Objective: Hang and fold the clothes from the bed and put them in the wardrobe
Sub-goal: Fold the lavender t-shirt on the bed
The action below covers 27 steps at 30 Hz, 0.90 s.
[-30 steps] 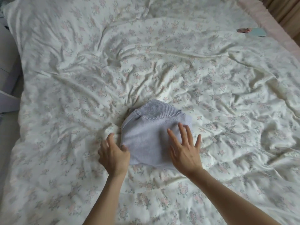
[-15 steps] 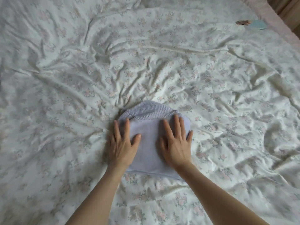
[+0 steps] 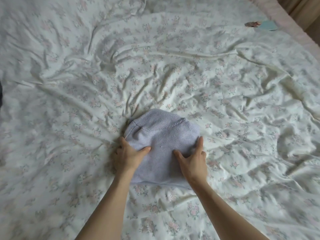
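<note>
Two bare forearms reach forward over the bed (image 3: 69, 118), whose floral sheet (image 3: 190, 80) is rumpled all around them. The left hand (image 3: 127, 154) grips the left edge of the folded lilac sweater (image 3: 162, 135): its thumb lies on top, pointing inward, and its fingers (image 3: 122, 142) curl around the edge and go under the fabric. The right hand (image 3: 194, 159) holds the right edge in the same way, thumb laid on top toward the middle, forefinger stretched up along the side, the other fingers tucked out of sight beneath. The sweater lies between the two hands, flat on the sheet, its ribbed band just beyond the fingertips. Creases in the sheet fan outward from past that band. Far beyond the right hand's fingers, near the bed's pink border, lie a pale blue card (image 3: 268, 25) and, just left of it, a small pinkish scrap (image 3: 252, 24).
</note>
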Each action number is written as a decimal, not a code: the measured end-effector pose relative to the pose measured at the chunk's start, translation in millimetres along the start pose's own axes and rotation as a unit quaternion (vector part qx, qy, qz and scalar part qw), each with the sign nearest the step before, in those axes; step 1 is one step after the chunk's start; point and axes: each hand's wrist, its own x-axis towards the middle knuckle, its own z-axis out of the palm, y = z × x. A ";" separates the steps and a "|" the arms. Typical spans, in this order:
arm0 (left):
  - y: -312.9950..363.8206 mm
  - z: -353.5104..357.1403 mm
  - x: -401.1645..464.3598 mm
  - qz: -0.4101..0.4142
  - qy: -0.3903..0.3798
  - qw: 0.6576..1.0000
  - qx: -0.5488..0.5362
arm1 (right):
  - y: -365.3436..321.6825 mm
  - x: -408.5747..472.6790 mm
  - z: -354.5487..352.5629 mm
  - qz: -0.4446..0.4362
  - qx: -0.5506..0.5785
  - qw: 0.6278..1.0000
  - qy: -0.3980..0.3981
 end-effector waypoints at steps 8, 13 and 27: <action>10.9 -30.7 -7.4 0.002 -0.050 0.985 -0.165 | -11.5 -9.0 -7.0 -0.032 0.015 0.999 0.028; 28.3 -17.2 -74.0 0.144 0.144 0.979 0.014 | -27.4 -32.5 -10.0 -0.205 -0.049 0.973 0.092; 50.8 -174.2 -169.2 0.308 0.446 0.835 0.093 | -146.1 -137.1 -96.3 -0.567 -0.068 0.801 0.181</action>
